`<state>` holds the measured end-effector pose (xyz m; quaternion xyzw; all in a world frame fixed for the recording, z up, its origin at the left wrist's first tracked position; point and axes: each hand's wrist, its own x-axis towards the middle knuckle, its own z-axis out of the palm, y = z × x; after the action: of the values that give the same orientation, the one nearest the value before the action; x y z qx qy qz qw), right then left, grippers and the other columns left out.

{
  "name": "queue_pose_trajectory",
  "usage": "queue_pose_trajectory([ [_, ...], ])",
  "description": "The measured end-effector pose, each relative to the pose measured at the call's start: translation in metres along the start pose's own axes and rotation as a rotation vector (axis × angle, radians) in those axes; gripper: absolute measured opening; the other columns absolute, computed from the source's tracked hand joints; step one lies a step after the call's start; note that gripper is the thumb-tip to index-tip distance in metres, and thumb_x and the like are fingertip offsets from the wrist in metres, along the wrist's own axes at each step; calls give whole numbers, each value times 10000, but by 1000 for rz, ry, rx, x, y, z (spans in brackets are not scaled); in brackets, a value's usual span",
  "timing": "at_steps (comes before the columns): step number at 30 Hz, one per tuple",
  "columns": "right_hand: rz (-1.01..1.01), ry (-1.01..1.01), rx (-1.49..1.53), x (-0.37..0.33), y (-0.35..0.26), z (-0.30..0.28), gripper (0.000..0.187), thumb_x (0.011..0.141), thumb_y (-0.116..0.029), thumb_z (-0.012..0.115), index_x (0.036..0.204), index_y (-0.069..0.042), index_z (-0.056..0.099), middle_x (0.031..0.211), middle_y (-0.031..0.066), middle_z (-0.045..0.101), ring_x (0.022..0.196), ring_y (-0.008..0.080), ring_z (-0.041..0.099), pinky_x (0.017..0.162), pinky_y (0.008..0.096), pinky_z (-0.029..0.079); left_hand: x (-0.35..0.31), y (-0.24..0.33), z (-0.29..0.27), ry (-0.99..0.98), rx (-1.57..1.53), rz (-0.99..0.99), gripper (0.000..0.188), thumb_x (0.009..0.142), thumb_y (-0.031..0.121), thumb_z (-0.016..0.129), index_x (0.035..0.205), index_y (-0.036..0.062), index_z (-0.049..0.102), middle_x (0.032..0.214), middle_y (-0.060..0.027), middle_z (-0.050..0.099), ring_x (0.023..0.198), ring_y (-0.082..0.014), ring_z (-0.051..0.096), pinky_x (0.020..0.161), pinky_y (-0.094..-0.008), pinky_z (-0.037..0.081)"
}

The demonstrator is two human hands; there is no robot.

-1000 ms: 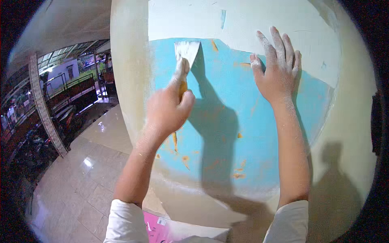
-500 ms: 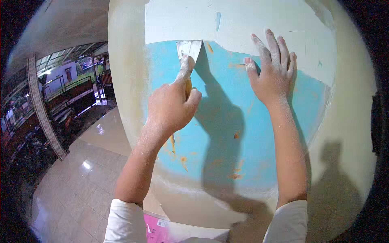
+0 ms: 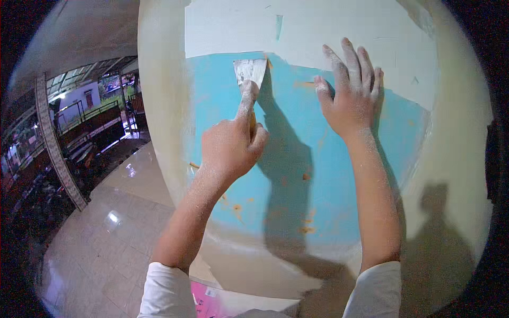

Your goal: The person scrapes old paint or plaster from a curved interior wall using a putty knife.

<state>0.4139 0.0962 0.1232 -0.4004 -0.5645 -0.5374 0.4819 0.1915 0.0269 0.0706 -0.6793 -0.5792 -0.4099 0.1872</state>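
Observation:
My left hand (image 3: pixel 230 144) is wrapped round the handle of a putty knife (image 3: pixel 250 70), its index finger stretched along the metal blade. The blade lies over a blue patch (image 3: pixel 339 196) of the wall, a little below the edge of the white layer (image 3: pixel 328 26). Most of the handle is hidden in the hand. My right hand (image 3: pixel 352 95) has its fingers spread against the wall, across the border of white and blue, and holds nothing. White dust covers both hands and forearms.
Cream-coloured wall (image 3: pixel 456 143) surrounds the patch. Orange-brown marks (image 3: pixel 307 230) dot its lower part. A pink item (image 3: pixel 205 303) lies low in front of me. To the left are a glossy tiled floor (image 3: pixel 101 238), a pillar (image 3: pixel 58 148) and railings (image 3: pixel 90 119).
My left hand and the putty knife have moved slightly down and to the right, so the blade's edge is now below the white border. My right hand has shifted very little.

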Motion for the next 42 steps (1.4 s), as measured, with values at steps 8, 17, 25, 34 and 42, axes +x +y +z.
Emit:
queue_pose_trajectory([
  [8, 12, 1, 7, -4, 2, 4, 589, 929, -379, 593, 1486, -313, 413, 1596, 1, 322, 1474, 285, 275, 1175, 615, 202, 7, 7, -2, -45, 25, -15, 798, 882, 230, 532, 1597, 216, 177, 720, -175, 664, 651, -376, 662, 647, -500, 519],
  [17, -23, 5, 109, -9, 4, 8, 607, 885, -383, 629, 1460, -310, 447, 1587, 34, 331, 1464, 324, 283, 1149, 671, 193, 13, 8, 4, 29, -40, 40, 799, 889, 240, 562, 1591, 223, 182, 760, -174, 672, 667, -377, 665, 656, -503, 525],
  [25, 11, -8, -23, -1, 45, 5, 542, 957, -390, 559, 1478, -358, 414, 1611, -36, 284, 1480, 234, 265, 1192, 605, 161, 19, 13, -9, -45, 87, -5, 792, 880, 217, 560, 1589, 226, 209, 753, -160, 670, 674, -365, 664, 658, -497, 518],
  [34, 29, -14, 10, -3, 43, 5, 557, 952, -382, 576, 1483, -333, 415, 1603, -32, 305, 1483, 247, 261, 1188, 613, 154, 10, -1, 8, 71, -2, 44, 785, 890, 253, 508, 1595, 175, 170, 703, -174, 665, 640, -372, 658, 634, -495, 518],
  [42, -13, 12, 22, -4, 45, 11, 585, 945, -420, 572, 1492, -321, 390, 1612, 21, 288, 1485, 303, 248, 1158, 674, 170, 17, -30, 7, 194, -122, 26, 750, 895, 224, 484, 1592, 200, 208, 712, -196, 662, 663, -380, 658, 680, -497, 514],
])
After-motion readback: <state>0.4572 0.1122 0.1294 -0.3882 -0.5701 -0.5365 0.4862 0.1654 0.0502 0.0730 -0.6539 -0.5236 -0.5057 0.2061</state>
